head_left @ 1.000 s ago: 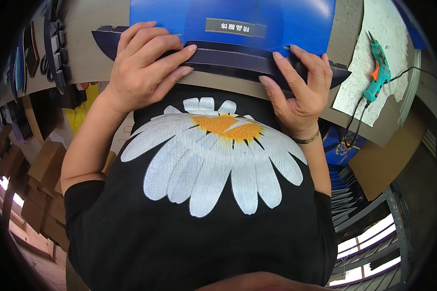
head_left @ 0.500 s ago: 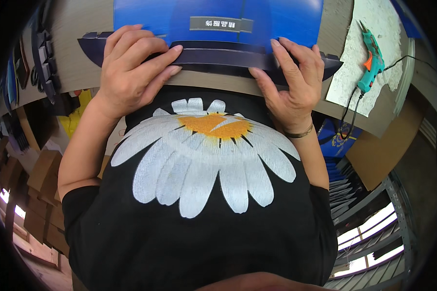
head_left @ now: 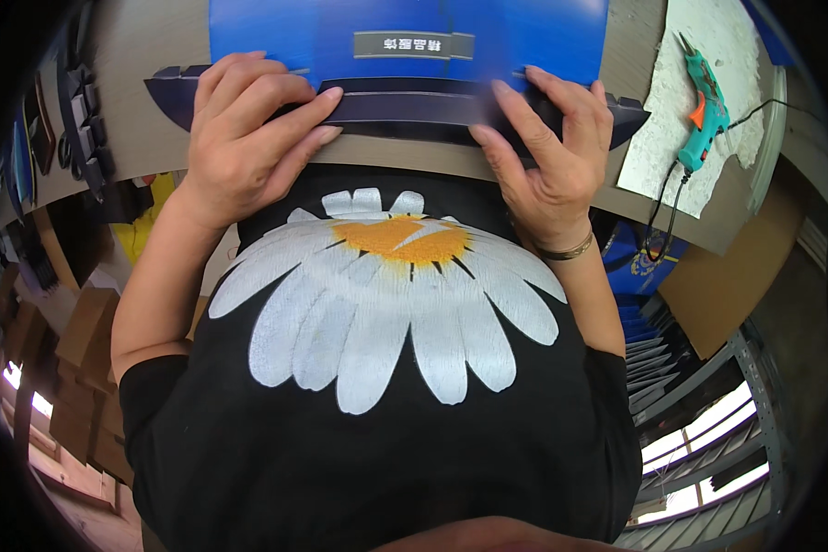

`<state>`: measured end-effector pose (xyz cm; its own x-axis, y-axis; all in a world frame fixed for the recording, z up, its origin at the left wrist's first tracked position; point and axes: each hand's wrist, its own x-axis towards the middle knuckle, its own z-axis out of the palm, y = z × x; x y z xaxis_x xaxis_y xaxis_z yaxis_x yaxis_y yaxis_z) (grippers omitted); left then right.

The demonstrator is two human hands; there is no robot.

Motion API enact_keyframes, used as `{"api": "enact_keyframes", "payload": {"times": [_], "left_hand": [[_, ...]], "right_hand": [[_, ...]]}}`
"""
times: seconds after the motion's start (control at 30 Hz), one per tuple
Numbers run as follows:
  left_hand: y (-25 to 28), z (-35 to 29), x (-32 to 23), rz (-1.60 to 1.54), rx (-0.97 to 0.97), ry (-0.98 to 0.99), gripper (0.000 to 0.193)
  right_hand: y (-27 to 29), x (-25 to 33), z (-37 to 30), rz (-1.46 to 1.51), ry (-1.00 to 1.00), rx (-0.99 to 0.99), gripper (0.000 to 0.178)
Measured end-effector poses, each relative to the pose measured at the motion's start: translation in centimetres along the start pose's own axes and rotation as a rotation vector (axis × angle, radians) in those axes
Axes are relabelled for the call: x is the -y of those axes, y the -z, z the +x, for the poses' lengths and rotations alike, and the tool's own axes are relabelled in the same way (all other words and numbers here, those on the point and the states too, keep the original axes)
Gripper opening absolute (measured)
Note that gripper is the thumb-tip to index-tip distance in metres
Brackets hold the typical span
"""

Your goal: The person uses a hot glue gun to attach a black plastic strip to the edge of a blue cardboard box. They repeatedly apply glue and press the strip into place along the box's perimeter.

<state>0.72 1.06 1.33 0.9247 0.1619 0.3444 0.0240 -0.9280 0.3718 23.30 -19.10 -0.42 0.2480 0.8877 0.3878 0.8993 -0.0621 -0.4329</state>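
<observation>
A glossy blue cardboard sheet (head_left: 276,37) with a grey label lies on the table at the far side. Along its near edge runs a dark folded cardboard strip (head_left: 405,109) with pointed, notched ends. My left hand (head_left: 248,133) grips the left part of this strip, fingers bent over it, index fingertip and thumb close together at the near side. Toward the right end, my right hand (head_left: 557,138) straddles the strip, its thumb at the near edge and its index finger across the fold by the blue sheet. The undersides of both grips are hidden.
At the right, a teal glue gun (head_left: 704,110) with an orange trigger and black cord rests on a whitish, ragged sheet (head_left: 653,138). Dark notched strips (head_left: 83,120) stand at the left. Cardboard boxes (head_left: 87,340) are below left; a metal rack (head_left: 754,386) is below right.
My right index finger has shifted left along the fold. The blue sheet sits slightly further left. My left hand has barely moved.
</observation>
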Motion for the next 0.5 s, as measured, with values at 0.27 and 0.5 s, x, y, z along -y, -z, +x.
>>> {"api": "enact_keyframes", "payload": {"times": [0.27,0.5], "left_hand": [[-0.36,-0.35,0.09,-0.007,-0.013,-0.003,0.033],[-0.48,-0.14,-0.14,0.01,-0.005,0.01,0.034]], "right_hand": [[-0.01,0.13,0.2,-0.037,0.008,0.049,0.035],[0.21,0.17,0.45,-0.057,0.019,0.04,0.039]]}}
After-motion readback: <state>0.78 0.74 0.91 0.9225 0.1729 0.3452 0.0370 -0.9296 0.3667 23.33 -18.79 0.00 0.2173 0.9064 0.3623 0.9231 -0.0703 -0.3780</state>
